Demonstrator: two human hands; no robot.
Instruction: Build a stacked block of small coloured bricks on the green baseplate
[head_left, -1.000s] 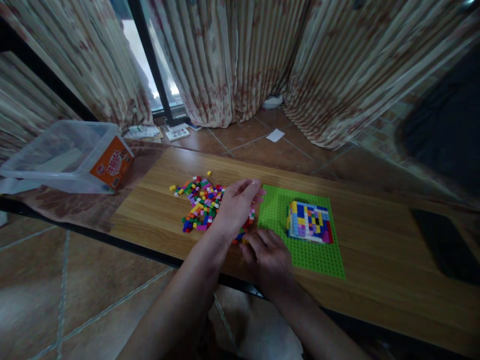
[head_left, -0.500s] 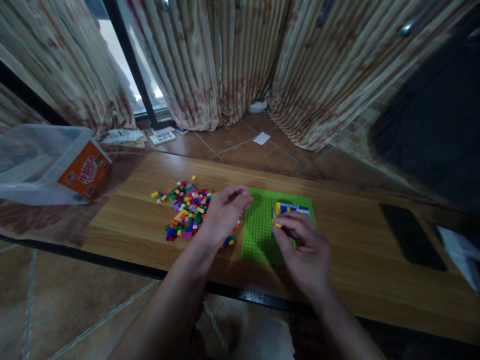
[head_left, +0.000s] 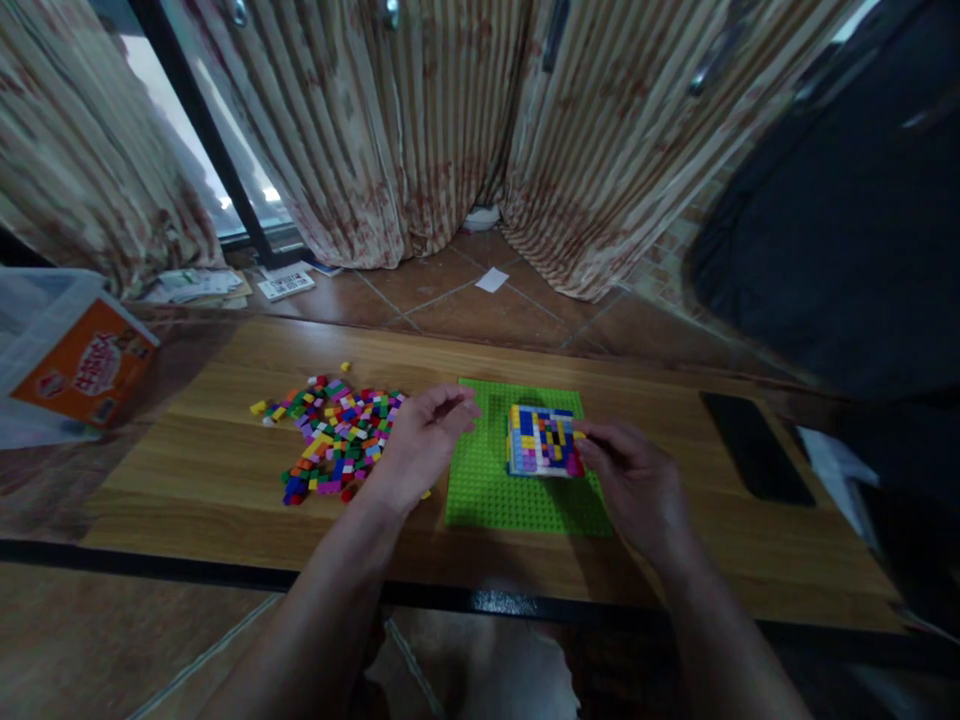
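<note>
My right hand (head_left: 637,480) pinches a small yellow brick (head_left: 579,436) between thumb and fingers, at the right side of a low block of bricks (head_left: 544,440). That block is built of blue, white, yellow, purple and other colours. It sits on a green studded baseplate (head_left: 487,500). My left hand (head_left: 424,445) hovers by the baseplate's left edge, its fingers loosely bent and a little apart, with nothing visible in them. Behind and left of it lies a spread of loose coloured bricks (head_left: 337,435), partly hidden by the hand.
The wooden table (head_left: 195,470) has a dark front edge. A clear plastic tub (head_left: 45,290) with an orange label stands at the far left. To the right lie a black phone (head_left: 756,447) and some white paper (head_left: 836,465). Striped curtains (head_left: 420,130) hang beyond the table.
The view has shifted right. My right hand has moved rightward off the block with the yellow brick, uncovering the block's top. The left hand keeps about the same pose.
</note>
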